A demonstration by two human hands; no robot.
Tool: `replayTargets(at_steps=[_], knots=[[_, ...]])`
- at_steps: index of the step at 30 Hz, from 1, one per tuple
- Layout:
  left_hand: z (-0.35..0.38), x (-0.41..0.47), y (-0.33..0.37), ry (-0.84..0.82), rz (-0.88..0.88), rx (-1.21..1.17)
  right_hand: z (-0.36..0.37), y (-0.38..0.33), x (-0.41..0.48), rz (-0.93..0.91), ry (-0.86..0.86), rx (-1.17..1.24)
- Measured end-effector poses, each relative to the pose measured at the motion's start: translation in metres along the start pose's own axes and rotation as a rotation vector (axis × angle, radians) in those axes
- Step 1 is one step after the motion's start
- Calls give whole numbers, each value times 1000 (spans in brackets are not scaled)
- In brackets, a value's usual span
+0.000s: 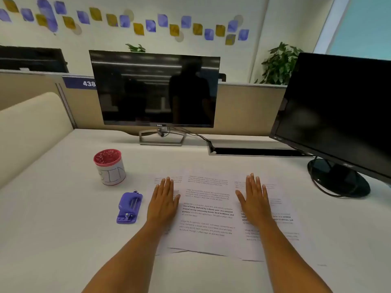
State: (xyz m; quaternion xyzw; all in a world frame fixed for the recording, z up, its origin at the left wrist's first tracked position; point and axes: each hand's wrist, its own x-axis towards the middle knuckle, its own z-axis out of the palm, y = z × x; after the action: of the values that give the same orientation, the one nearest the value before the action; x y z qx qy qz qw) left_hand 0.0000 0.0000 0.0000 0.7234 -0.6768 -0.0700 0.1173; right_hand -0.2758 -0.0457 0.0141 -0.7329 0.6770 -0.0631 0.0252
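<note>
White desk [63, 218], beige partition [243, 106]; our left hand [164, 203] and right hand [255, 200] press flat, fingers straight, on printed sheets [207, 210] between stapler [129, 208] and monitor [338, 115].

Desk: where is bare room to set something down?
Bare: the near left corner, before the purple tool and pot; also between the printed sheets and right monitor's base. Crowded: the middle, left hand and right hand flat on the sheets.
</note>
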Motion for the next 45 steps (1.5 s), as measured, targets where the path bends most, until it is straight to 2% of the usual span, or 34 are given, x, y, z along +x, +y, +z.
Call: replayTargets(at_steps=[7,16,19,22,24,28,32,40,45], knots=[[14,-7,-3,-107,-68,-42,23,5,-11,33,-121,72],[13,-9,-3,-84,-82,-76,25,6,-11,24,-168,86],[9,-11,3,-40,-175,-75,20,7,-11,33,-151,164],[5,-14,11,-12,-344,-118,8,11,-13,128,2,272],[2,-13,17,-11,-441,-168,-1,17,-13,228,35,276],[-9,-8,22,-19,-598,-256,-24,38,-9,501,-119,205],[-19,-1,20,-16,-665,-256,-35,62,-14,714,-233,247],[-33,12,13,-152,-734,-162,-37,74,-20,782,-313,197],[-35,13,11,-176,-735,-108,-40,74,-22,770,-276,344]])
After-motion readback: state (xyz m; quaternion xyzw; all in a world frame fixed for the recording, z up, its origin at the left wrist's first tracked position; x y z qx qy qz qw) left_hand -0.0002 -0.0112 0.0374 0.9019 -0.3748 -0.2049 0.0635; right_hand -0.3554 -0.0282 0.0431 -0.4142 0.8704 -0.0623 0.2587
